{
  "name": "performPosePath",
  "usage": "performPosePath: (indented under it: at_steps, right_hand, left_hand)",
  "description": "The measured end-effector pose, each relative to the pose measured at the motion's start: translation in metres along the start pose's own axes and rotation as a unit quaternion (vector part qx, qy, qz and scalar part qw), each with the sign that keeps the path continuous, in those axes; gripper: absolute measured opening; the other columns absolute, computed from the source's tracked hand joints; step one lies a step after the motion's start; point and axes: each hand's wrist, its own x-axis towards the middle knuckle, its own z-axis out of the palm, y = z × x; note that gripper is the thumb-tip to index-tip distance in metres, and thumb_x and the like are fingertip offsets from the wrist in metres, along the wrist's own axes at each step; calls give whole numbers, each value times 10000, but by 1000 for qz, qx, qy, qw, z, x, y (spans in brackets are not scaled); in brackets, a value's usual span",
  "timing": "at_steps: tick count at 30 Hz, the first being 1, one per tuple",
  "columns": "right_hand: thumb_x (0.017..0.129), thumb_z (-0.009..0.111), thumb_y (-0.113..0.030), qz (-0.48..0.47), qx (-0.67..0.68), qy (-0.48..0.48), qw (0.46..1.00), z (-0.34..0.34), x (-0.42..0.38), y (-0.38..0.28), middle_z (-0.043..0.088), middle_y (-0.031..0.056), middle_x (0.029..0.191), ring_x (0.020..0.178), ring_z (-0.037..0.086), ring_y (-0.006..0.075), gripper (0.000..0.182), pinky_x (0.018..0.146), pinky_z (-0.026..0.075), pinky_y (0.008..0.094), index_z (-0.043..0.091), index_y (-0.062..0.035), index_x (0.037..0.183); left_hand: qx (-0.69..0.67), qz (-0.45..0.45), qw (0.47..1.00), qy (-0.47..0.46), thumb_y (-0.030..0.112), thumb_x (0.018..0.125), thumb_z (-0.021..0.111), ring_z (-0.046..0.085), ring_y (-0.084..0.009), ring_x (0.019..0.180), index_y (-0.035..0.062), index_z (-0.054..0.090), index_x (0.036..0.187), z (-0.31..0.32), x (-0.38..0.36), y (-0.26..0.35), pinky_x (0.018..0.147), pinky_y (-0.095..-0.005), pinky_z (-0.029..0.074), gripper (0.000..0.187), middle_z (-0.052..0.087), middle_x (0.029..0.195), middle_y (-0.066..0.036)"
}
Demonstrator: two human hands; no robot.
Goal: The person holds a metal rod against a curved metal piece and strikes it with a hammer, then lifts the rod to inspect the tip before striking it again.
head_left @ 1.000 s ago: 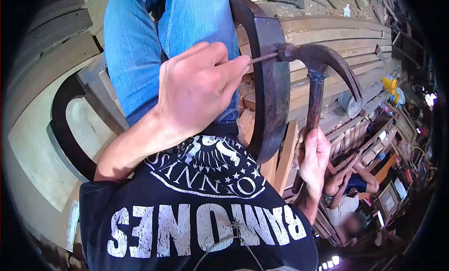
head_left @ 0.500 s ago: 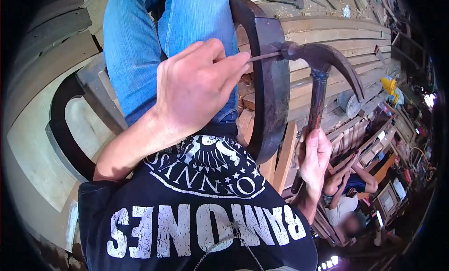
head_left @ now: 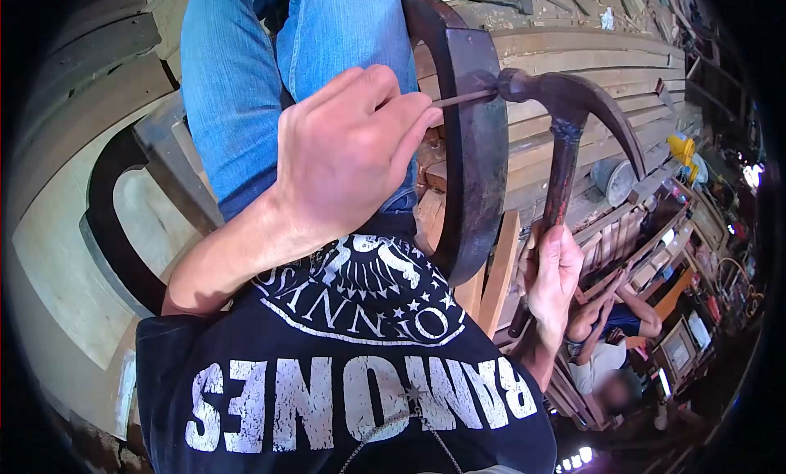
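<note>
Left hand [head_left: 340, 159] is pinching thin rod [head_left: 460, 99], right hand [head_left: 553, 269] is gripping hammer [head_left: 565, 101]; you're easing its head rightward, upper right, backing off, not striking

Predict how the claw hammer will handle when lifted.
The claw hammer will likely feel stiff, its handle looking straight. It should be head-heavy, since the thick dark head tops a slimmer handle. Laid down, it might tip onto its curved claw.

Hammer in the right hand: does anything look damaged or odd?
The hammer handle looks worn, with patchy red on dark, and a rough wrapping sits just below the head, perhaps a repair. The thin rod in the left hand looks straight.
</note>
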Motion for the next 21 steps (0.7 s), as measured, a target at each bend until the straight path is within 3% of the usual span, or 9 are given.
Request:
performPosePath:
  at_steps: [5, 14, 17, 21]
  right_hand:
    - [1037, 421, -335, 3, -7, 4, 1000, 0, 1, -1, 390, -83, 557, 469, 357, 9, 359, 435, 263, 208, 542, -41, 870]
    - [1040, 417, -322, -13, -21, 12, 1000, -1, -2, 3, 402, -83, 567, 470, 367, 10, 344, 433, 272, 209, 574, -36, 932]
    - [1037, 426, -332, -5, -19, 0, 1000, -2, -3, 4, 408, -84, 570, 466, 369, 6, 349, 427, 279, 204, 595, -27, 1015]
    - [1036, 425, -336, -19, -21, 9, 1000, -2, -1, 4, 407, -83, 569, 462, 372, 4, 348, 426, 283, 208, 585, -31, 988]
  left_hand:
    - [0, 8, 1000, 7, 58, 722, 788, 514, -188, 541, 39, 713, 844, 0, 1, 1, 474, -306, 404, 144, 519, 642, -57]
    - [-7, 8, 1000, 15, 56, 716, 790, 512, -189, 546, 44, 720, 845, 2, 0, 1, 477, -304, 403, 147, 517, 638, -45]
    - [-2, 8, 1000, 12, 58, 714, 791, 509, -187, 547, 47, 724, 846, 1, 0, 2, 479, -303, 403, 148, 519, 635, -42]
    - [-2, 7, 1000, 11, 61, 712, 793, 505, -184, 552, 53, 727, 848, 1, -1, 1, 480, -302, 400, 151, 518, 632, -40]
